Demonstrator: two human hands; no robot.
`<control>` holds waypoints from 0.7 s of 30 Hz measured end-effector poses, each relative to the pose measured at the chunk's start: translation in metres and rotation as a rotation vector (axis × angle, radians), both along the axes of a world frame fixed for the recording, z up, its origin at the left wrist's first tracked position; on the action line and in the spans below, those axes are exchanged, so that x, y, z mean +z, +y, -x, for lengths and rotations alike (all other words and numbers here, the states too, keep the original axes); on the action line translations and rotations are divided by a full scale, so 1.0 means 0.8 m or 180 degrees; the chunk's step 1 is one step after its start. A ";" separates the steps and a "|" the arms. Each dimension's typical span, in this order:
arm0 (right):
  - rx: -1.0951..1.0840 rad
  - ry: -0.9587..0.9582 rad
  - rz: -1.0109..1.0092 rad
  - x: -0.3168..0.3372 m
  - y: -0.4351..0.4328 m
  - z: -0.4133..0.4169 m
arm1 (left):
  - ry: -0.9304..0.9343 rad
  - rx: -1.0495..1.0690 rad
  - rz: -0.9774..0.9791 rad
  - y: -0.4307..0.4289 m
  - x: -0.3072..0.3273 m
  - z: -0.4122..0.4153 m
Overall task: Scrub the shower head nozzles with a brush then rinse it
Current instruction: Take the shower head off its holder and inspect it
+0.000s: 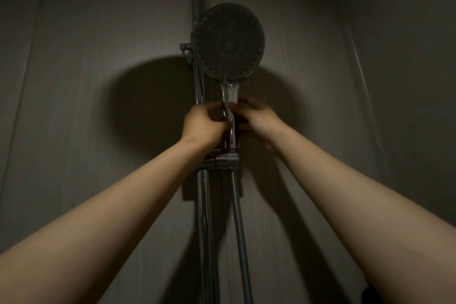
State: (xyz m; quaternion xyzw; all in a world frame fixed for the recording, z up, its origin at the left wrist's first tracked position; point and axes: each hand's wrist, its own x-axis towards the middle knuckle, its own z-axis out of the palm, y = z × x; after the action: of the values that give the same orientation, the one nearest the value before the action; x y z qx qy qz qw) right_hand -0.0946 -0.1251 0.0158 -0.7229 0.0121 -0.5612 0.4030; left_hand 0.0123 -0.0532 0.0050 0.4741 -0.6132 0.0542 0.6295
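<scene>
Scene: I see a dim shower corner with grey panelled walls (98, 81); the light is low and fine detail is hard to make out.
Shower head: the round dark shower head with a dotted nozzle face (229, 41) sits high in my view, at about 12 o'clock from the two hands, its face turned towards the camera.
Handle: the shiny chrome handle (230, 116) runs down from the head at 6 o'clock into the chrome bracket (225, 161), so the head is seated in its holder.
Rail: the vertical chrome rail (199, 96) stands just beside the head, at its 9 o'clock, and carries the bracket.
Hose: the ribbed metal hose (240, 229) drops from under the bracket towards 6 o'clock and leaves the bottom edge.
Left hand: my left hand (203, 127) is curled around the handle from the 9 o'clock side, fingers closed on it.
Right hand: my right hand (256, 118) meets the handle from the 3 o'clock side, with fingers (243, 103) wrapped around the upper part.
Thin item: a slim dark strip (225, 106) shows between the two hands against the handle; I cannot tell what it is.
Shadow: a large round shadow (148, 106) lies on the wall behind the hands, spreading towards 9 o'clock.
</scene>
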 end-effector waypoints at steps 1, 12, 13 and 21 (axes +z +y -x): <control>0.0004 -0.0053 -0.0028 0.002 0.001 -0.001 | 0.0021 -0.0053 0.0029 -0.001 0.002 -0.001; -0.0296 -0.0137 0.0062 0.030 0.017 0.009 | 0.0177 -0.0284 0.0303 0.008 0.027 0.014; -0.0293 -0.0192 0.0005 0.032 0.017 0.011 | 0.0185 -0.0320 0.0303 0.008 0.028 0.017; -0.0720 -0.0237 0.0101 0.027 0.007 0.040 | 0.0296 -0.0701 0.0300 -0.008 0.019 0.043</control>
State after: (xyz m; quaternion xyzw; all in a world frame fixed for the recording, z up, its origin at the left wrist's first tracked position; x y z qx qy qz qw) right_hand -0.1262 -0.1191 0.0372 -0.7018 0.0698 -0.6297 0.3258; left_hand -0.0220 -0.0597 0.0202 0.3758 -0.6285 -0.0086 0.6810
